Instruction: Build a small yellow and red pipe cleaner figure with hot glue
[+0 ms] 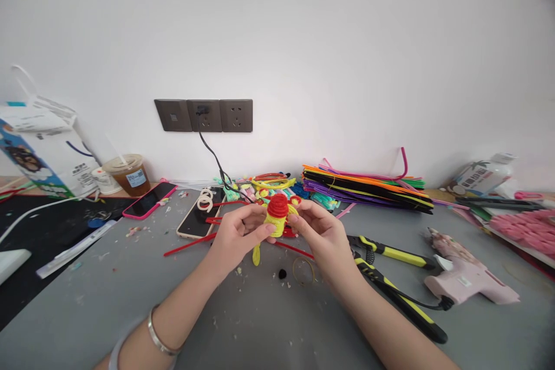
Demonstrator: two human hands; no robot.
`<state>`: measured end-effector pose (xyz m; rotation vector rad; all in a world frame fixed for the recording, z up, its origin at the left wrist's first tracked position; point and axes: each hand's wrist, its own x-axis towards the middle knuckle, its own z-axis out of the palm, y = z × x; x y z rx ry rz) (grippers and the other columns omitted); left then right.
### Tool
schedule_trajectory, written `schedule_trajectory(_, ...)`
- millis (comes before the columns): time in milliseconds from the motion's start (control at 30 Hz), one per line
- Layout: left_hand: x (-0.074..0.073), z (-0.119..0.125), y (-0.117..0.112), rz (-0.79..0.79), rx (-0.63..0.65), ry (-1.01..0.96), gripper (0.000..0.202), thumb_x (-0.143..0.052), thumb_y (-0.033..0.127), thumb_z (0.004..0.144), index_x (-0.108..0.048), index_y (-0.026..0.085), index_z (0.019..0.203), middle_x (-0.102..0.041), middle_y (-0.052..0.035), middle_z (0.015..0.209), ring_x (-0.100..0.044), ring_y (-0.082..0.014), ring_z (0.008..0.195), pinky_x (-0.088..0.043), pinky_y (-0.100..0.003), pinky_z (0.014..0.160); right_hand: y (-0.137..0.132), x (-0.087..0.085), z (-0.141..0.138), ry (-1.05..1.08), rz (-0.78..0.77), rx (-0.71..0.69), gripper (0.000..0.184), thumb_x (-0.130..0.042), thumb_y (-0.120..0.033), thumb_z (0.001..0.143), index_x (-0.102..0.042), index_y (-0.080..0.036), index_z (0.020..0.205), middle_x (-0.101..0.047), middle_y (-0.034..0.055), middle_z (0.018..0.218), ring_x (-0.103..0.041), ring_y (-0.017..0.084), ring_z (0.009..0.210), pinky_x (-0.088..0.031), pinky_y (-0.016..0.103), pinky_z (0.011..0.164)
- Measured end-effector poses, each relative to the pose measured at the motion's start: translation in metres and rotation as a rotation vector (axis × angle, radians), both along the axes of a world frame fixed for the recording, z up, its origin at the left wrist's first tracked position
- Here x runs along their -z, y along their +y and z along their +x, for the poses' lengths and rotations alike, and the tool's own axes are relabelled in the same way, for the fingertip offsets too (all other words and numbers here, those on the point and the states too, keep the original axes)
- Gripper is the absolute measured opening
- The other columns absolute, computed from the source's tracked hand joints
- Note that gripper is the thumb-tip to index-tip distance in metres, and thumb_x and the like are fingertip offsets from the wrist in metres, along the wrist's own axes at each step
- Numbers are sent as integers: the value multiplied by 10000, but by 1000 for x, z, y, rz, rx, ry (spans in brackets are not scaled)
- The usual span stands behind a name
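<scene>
Between my two hands is a small pipe cleaner figure (276, 221), with a coiled red top and a yellow body. My left hand (237, 237) grips it from the left, thumb across the lower yellow part. On the other side, my right hand (319, 232) pinches its yellow edge between thumb and fingers. A yellow loop (256, 254) hangs below near my left fingertips; whether it joins the figure I cannot tell. Red pipe cleaners (189, 244) lie on the grey table behind and under my hands.
Yellow-black pliers (403, 295) and a pink glue gun (466, 277) lie at right. Behind them is a bundle of coloured pipe cleaners (368, 188). At left are two phones (150, 199) and a drink cup (129, 174). A black cable (211, 153) runs from the wall socket.
</scene>
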<state>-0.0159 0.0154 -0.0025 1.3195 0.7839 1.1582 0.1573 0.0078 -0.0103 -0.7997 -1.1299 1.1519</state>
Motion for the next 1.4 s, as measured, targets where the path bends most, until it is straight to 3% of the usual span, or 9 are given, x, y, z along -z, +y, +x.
schedule_trajectory(133, 1, 1, 1, 30, -53, 21, 325, -794, 391, 746, -676, 175, 960, -779, -89, 952, -719, -213, 829, -557, -267, 641, 0, 1, -3, 36, -42, -135, 340, -814, -395, 764, -704, -255, 1054, -719, 55, 1099, -652, 225, 1006, -538, 347, 878)
schedule_trajectory(300, 2, 3, -1, -24, 67, -24, 298, -742, 400, 813, -565, 218, 968, -769, -72, 991, -708, -182, 853, -526, -242, 645, -4, -2, -6, 9, -61, -267, 310, -816, -379, 762, -728, -259, 1034, -712, 24, 926, -660, 194, 853, -568, 349, 805)
schedule_trajectory(433, 2, 4, -1, -13, 61, 17, 282, -728, 422, 819, -573, 205, 914, -749, -66, 940, -682, -168, 800, -518, -240, 624, -3, -1, -5, -7, -55, -240, 282, -815, -396, 760, -746, -251, 992, -728, 22, 909, -663, 195, 855, -565, 337, 795)
schedule_trajectory(600, 2, 1, 4, 33, -98, 111, 247, -745, 418, 794, -666, 186, 821, -725, -37, 832, -654, -162, 754, -524, -253, 676, 1, 1, -3, -50, -67, -180, 343, -829, -406, 741, -753, -235, 1028, -758, 65, 1064, -677, 265, 1014, -554, 404, 911)
schedule_trajectory(733, -1, 0, 4, 27, -151, 81, 265, -772, 428, 765, -686, 178, 755, -738, -64, 904, -666, -184, 823, -520, -265, 722, 2, 0, -3, -66, -87, -140, 367, -819, -435, 750, -752, -230, 1047, -762, 75, 1107, -676, 291, 1068, -530, 439, 962)
schedule_trajectory(1033, -16, -12, 12, -253, -143, -520, 133, -732, 284, 828, -624, 206, 824, -740, -16, 952, -689, -146, 849, -550, -233, 693, 3, 1, -2, -39, -110, -76, 422, -828, -477, 722, -743, -222, 1048, -754, 74, 1141, -653, 289, 1131, -504, 414, 986)
schedule_trajectory(1233, -32, -34, 22, -260, -249, -792, 202, -491, 161, 942, -570, 184, 758, -716, -66, 1099, -675, -173, 1065, -555, -304, 900, 3, 2, -2, -58, -146, -48, 370, -817, -490, 726, -735, -206, 950, -759, 71, 1030, -662, 271, 1027, -520, 367, 878)
schedule_trajectory(1333, -37, -46, 28, -211, -340, -875, 265, -402, 85, 958, -548, 172, 755, -707, -34, 864, -694, -119, 836, -562, -277, 839, 5, 4, -1, -38, -161, -23, 346, -812, -489, 723, -716, -216, 913, -745, 54, 990, -664, 240, 913, -519, 317, 726)
schedule_trajectory(1400, -37, -53, 30, -132, -363, -906, 289, -407, 82, 964, -503, 176, 709, -575, 41, 626, -554, -54, 521, -510, -183, 616, 7, 5, -1, -20, -169, 5, 338, -800, -498, 729, -698, -218, 889, -735, 44, 964, -659, 224, 850, -496, 299, 655)
